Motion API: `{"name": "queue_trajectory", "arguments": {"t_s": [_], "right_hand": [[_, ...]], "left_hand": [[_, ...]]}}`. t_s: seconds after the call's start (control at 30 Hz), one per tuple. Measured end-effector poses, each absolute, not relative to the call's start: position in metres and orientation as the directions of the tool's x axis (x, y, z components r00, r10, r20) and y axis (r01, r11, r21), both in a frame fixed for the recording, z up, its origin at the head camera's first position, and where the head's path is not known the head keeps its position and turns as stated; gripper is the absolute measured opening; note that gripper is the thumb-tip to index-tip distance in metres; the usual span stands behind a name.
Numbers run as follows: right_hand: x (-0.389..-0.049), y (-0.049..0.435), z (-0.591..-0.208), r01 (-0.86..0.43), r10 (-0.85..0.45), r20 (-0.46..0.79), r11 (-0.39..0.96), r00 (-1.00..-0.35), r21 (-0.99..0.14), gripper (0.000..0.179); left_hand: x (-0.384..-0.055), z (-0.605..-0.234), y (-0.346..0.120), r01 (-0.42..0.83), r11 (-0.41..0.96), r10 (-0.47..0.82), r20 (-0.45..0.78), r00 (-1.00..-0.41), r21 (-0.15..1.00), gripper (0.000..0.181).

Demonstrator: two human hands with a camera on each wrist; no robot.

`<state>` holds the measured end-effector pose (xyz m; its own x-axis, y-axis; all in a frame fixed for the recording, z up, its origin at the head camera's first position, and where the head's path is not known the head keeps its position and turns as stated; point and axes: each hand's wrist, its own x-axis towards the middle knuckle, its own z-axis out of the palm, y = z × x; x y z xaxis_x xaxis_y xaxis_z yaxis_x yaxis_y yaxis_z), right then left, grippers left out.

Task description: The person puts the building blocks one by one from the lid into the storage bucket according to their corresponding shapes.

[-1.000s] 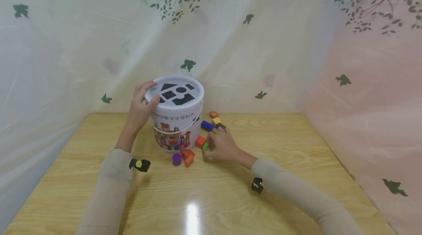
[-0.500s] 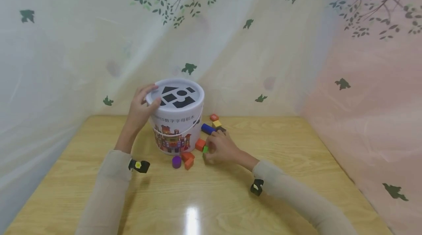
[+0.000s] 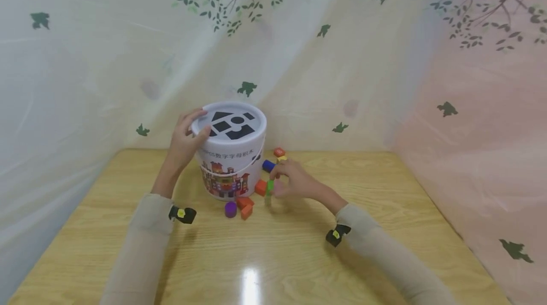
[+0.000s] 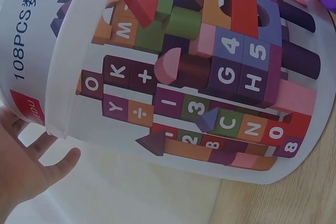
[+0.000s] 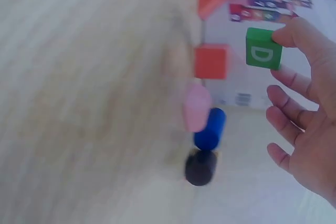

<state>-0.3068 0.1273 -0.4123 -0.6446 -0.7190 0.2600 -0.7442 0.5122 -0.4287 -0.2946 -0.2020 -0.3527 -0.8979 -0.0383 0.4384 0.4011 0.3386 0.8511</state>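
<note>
My right hand pinches a green cube block marked with the letter D between thumb and index finger; the other fingers stay loose. It is raised above the table, beside the bucket's right side. My left hand rests with spread fingers on the left rim of a white bucket, which has a lid with dark shapes and a picture of blocks. In the left wrist view its straight thumb stands apart from the bucket wall.
Near the bucket's base lie a purple cylinder, orange-red blocks and a red cube. A pink block, a blue cylinder and a dark block are further right. A patterned curtain hangs behind the table.
My right hand has lifted the green cube off the table from among the blocks, and a pink block now shows by it. My left hand stays on the bucket rim.
</note>
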Motion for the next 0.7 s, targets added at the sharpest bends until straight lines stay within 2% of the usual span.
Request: {"name": "queue_trajectory", "arguments": {"t_s": [0.23, 0.7], "right_hand": [[-0.315, 0.136, -0.385, -0.773, -0.733, 0.307, 0.454, -0.607, -0.444, 0.029], [-0.326, 0.146, -0.298, -0.781, -0.703, 0.357, 0.480, -0.615, -0.400, 0.035]], "left_hand": [[-0.294, -0.353, -0.200, 0.402, 0.328, -0.036, 0.436, -0.899, 0.855, 0.059], [-0.297, -0.356, -0.202, 0.404, 0.331, -0.035, 0.438, -0.898, 0.853, 0.058]]}}
